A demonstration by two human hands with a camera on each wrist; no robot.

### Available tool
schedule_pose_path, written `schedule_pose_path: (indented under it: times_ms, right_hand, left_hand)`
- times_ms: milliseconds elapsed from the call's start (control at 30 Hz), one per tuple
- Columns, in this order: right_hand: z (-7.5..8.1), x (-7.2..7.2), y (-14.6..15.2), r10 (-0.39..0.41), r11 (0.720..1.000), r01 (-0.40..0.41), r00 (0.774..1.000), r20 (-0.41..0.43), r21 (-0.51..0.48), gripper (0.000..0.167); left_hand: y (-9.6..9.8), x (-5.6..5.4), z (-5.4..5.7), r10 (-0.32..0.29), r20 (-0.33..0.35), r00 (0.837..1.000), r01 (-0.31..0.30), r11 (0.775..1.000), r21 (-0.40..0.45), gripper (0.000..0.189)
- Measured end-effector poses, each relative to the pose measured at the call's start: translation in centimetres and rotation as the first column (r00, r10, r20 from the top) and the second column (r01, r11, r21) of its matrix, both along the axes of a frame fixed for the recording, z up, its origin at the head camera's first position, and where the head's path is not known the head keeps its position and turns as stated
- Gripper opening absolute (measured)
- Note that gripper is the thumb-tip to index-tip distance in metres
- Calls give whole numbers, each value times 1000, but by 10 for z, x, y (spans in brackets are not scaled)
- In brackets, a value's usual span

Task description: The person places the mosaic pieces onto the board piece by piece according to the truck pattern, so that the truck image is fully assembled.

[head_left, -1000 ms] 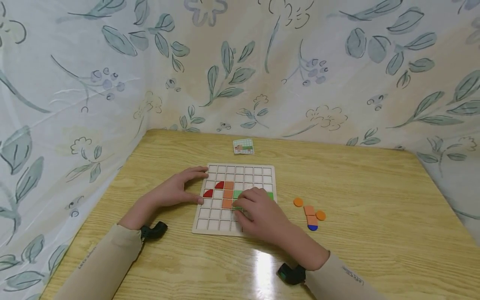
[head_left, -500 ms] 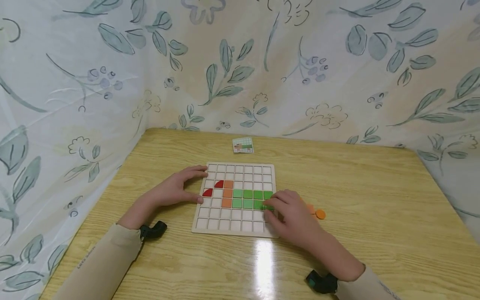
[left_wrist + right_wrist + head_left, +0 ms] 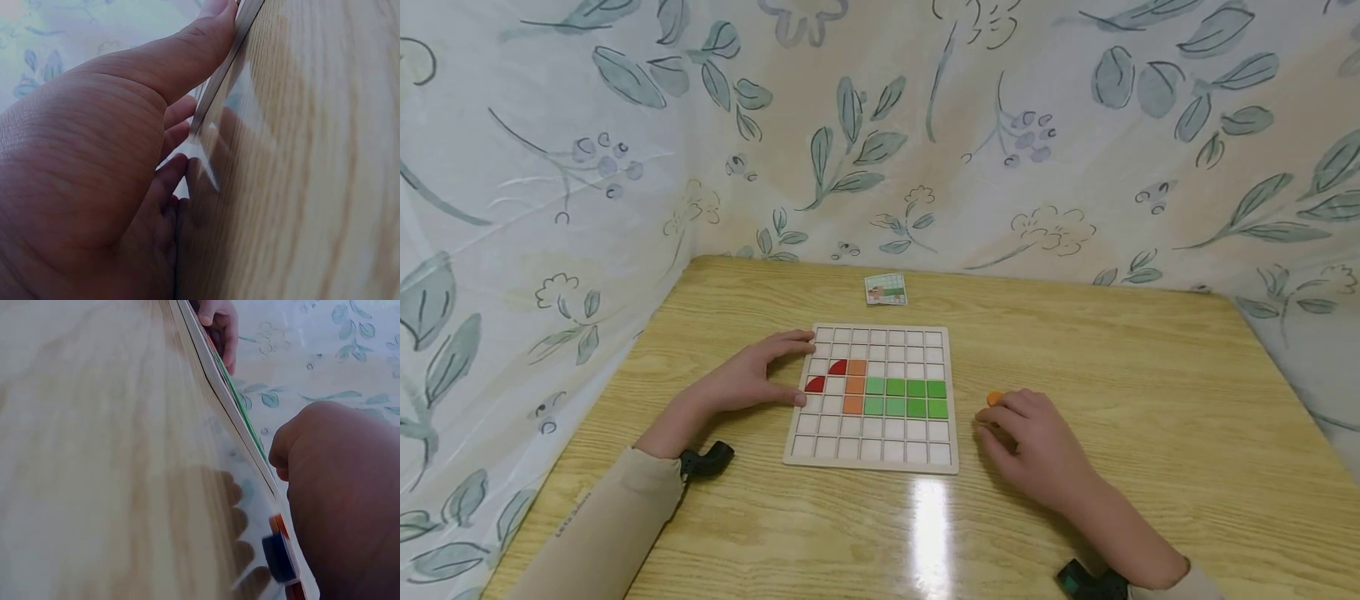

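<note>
A pale wooden grid board (image 3: pixel 872 428) lies on the table, with red quarter-round pieces (image 3: pixel 838 367), a column of orange squares (image 3: pixel 854 385) and two rows of green squares (image 3: pixel 916 388) in its cells. Along the board's left edge rests my left hand (image 3: pixel 741 379), thumb and fingers spread and touching the rim. My right hand (image 3: pixel 1041 450) is low over the loose pieces right of the board, its fingers loosely bent with nothing visible between them. An orange disc (image 3: pixel 995 398) peeks out past its fingers. Below that hand in the right wrist view is a blue piece (image 3: pixel 279 557).
Behind the board lies a small picture card (image 3: pixel 886 289) showing a grid with coloured cells. The wooden table (image 3: pixel 1150 400) stretches out to the right. A floral cloth (image 3: pixel 880 167) hangs along the table's back and left side.
My right hand has moved right, from over the green squares to the loose pieces beside the board. All the green squares now show. My left hand stays at the board's left edge.
</note>
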State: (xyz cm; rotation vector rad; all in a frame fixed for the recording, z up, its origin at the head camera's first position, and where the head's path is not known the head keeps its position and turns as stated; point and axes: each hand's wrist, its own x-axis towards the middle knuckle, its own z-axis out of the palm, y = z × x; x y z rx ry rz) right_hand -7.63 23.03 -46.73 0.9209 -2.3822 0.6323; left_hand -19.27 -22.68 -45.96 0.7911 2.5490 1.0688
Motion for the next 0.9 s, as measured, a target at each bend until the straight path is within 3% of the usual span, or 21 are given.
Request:
schedule_pose_path:
  times_ms: [233,500,900]
  right_hand:
    - [-1,11,20,-41,999,41,999,9,-4,8]
    - [-3,22,36,-81,996,79,995,64,30,19]
    - [-4,21,33,-62,998,62,994,86,6,19]
  left_hand:
    - [1,0,1,-1,-6,1000,1,1000,-7,88]
    - [1,2,3,2,-10,1000,-2,1000,-12,88]
    - [2,2,2,-1,-10,1000,1,1000,-10,87]
